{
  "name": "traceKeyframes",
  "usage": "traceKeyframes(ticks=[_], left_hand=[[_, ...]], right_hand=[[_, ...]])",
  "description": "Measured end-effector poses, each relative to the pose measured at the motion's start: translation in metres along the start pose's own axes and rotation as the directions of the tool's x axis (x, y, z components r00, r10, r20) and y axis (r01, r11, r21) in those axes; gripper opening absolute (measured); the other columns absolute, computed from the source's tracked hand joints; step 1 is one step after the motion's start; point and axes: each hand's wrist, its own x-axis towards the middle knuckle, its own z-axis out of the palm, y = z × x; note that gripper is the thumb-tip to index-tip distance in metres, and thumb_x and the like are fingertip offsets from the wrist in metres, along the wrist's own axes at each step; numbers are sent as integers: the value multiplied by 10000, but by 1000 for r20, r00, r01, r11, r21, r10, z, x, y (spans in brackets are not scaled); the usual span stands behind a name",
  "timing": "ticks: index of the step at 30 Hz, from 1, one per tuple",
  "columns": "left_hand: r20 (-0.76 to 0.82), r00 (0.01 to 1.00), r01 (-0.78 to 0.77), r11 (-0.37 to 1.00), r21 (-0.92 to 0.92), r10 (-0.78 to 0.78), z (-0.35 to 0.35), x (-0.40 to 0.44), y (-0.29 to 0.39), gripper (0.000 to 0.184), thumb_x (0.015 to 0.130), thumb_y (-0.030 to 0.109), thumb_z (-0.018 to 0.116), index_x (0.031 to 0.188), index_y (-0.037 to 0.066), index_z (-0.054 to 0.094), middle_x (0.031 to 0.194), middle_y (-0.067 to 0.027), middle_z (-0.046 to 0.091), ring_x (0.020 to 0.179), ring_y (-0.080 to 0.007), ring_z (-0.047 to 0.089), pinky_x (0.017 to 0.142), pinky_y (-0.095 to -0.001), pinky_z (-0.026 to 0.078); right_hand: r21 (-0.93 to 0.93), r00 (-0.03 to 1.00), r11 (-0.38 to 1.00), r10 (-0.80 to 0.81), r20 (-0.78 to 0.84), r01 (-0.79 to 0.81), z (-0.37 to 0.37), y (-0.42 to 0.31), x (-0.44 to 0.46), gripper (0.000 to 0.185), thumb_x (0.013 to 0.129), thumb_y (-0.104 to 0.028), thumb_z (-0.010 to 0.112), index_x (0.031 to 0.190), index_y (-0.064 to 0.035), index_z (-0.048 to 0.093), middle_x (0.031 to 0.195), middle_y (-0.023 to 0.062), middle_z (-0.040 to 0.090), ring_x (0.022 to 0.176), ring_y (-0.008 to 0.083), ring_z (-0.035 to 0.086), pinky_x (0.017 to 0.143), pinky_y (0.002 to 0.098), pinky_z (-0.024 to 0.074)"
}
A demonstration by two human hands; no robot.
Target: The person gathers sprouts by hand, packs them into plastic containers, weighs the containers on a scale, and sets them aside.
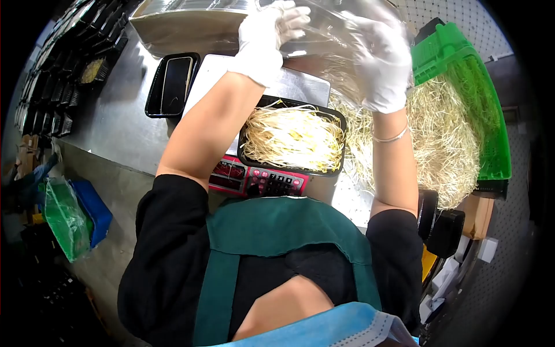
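Observation:
Clear plastic film (326, 29) stretches between my two white-gloved hands, above the far side of a metal-topped scale (300, 85). My left hand (267, 43) is closed at the film's left side, its fingers bent. On the right, my right hand (381, 61) grips the film too, partly blurred and seen through its folds. Nearer to me, a black tray (342, 151) heaped with pale bean sprouts (292, 137) rests on the scale. The scale's red keypad panel (272, 180) shows below the tray.
A green crate (497, 127) lies tipped at the right, with loose sprouts (445, 139) spilling from it. An empty black tray (171, 87) sits left of the scale. Stacked black trays (69, 75) line the far left. A box (191, 29) stands at the back.

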Motion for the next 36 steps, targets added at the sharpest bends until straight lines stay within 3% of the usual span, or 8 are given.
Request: traceKeyframes(ticks=[1,7,13,14,15,25,29,36], left_hand=[[56,998,9,997,-76,-5,-1,10,5,319,950,146,542,1246,27,561,1104,-113,648,927,-191,618,741,-308,534],[119,992,-52,997,52,46,-62,73,-7,376,974,201,518,1302,17,520,1234,-131,572,1113,-219,556,900,-338,473],[393,744,-497,54,866,541,-97,15,40,364,971,181,533,1289,6,513,1177,-103,583,1046,-193,571,883,-332,480],[51,972,-215,784,583,228,-99,0,63,406,951,187,570,1306,4,498,1181,-97,587,1002,-150,592,843,-300,507],[-2,989,-124,841,527,147,-105,-11,83,466,939,192,594,1345,1,466,1238,-105,579,1020,-112,605,808,-266,528],[151,833,367,736,569,-532,2,-163,121,277,890,76,643,1162,28,636,887,-40,702,797,-49,645,630,-165,490],[391,901,-433,331,839,187,2,-154,57,197,888,97,621,1055,21,695,956,-64,720,842,-149,663,750,-257,517],[-5,1000,8,462,887,-8,-48,-134,8,230,871,152,649,1059,27,693,1042,-98,702,967,-176,638,852,-280,497]], right_hand=[[-579,981,793,-175,87,192,8,-11,12,160,888,-132,675,1038,-76,691,986,68,722,896,111,657,814,224,533],[401,817,752,576,-12,-524,-75,88,83,274,948,-108,534,1130,96,550,1084,214,640,1051,322,627,948,476,524],[669,884,639,463,59,-379,-94,40,55,318,992,-135,425,1192,87,533,1146,218,607,1052,305,595,973,449,460],[568,914,752,406,2,-335,-85,16,44,307,989,-138,440,1172,80,554,1082,208,630,976,264,612,903,396,483],[367,931,881,353,-91,-299,-71,-10,33,297,986,-141,455,1152,74,576,1019,197,653,900,223,629,832,344,507],[211,851,833,525,-9,-511,-27,-91,-121,290,864,-115,691,1098,45,626,958,127,699,623,96,649,484,183,491],[-197,908,894,364,-206,-403,-34,-35,-135,224,866,-77,658,1074,6,664,1074,133,688,873,167,647,815,282,508],[-184,857,838,509,-76,-514,-20,24,-139,200,877,-148,635,948,28,697,874,108,697,833,140,621,774,297,488]])
